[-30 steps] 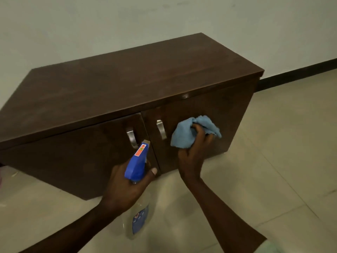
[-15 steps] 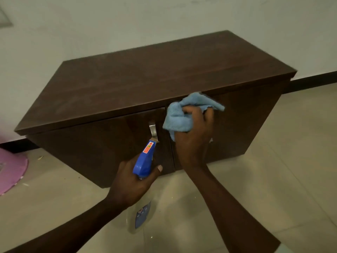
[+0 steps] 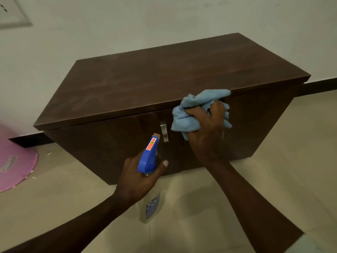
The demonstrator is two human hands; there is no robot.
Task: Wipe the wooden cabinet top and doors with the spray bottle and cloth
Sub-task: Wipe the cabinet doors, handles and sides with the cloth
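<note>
I am on the wiping step. My right hand [image 3: 207, 128] is pressing a bunched-up blue cloth [image 3: 193, 114] against the top part of the right door [image 3: 251, 128], right under the front edge of the cabinet top [image 3: 164, 79]. My fingers are curled tight around the cloth, and part of it sticks up and touches that edge. My left hand [image 3: 138, 178] is wrapped around the neck of the spray bottle [image 3: 148, 156]. The blue spray head points up toward the doors, and the clear body with its label hangs down below my hand. I cannot tell if a finger is on the trigger, because the hand hides it.

The cabinet [image 3: 116, 148] sits on the pale floor [image 3: 273, 189] against a white wall [image 3: 164, 19].

I think the next move is to rub the cloth along the door or up onto the top. That calls for pressing flat and steady, and keeping the cloth from catching on the handle [image 3: 164, 131] close beside it. The left door [image 3: 109, 143] and the top look like they may need wiping too, but I cannot tell from here which parts are clean.

Now I count. I see one cabinet with one top and two doors. I see one shiny handle; a second one may be hidden behind my right hand. There is one cloth and one spray bottle. There are two hands. One pink thing [image 3: 14, 161] lies on the floor to the left, well apart from the cabinet.
</note>
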